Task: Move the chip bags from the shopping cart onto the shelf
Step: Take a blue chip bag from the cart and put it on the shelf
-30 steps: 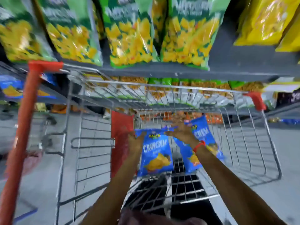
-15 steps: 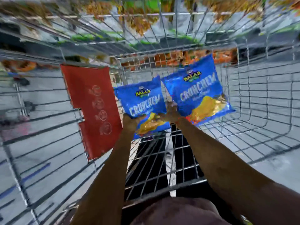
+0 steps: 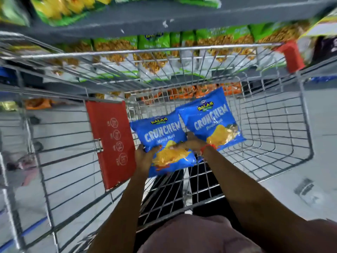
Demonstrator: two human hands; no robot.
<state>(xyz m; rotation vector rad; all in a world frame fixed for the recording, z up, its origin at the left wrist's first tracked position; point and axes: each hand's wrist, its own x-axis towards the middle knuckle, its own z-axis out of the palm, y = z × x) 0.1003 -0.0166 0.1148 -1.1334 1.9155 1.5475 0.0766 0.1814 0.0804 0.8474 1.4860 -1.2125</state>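
Note:
Two blue chip bags are inside the wire shopping cart (image 3: 284, 136). My left hand (image 3: 145, 158) grips the lower left corner of the left blue chip bag (image 3: 162, 136), thumb on its front. My right hand (image 3: 193, 143), with a red band at the wrist, is closed on the bottom edge of the right blue chip bag (image 3: 211, 121); its fingers also touch the left bag. Both bags are raised above the cart floor, tilted face up. The grey shelf (image 3: 164, 17) runs across the top, beyond the cart's far rim.
Green and yellow snack bags (image 3: 153, 42) fill the shelf rows behind the cart. A red plastic flap (image 3: 113, 141) hangs inside the cart's left part. A red corner cap (image 3: 290, 55) marks the far right rim. Grey floor shows on both sides.
Both hands went from lying on the bags in the cart to gripping their lower edges and lifting them. The camera dipped into the cart, then rose, so the shelf shows again.

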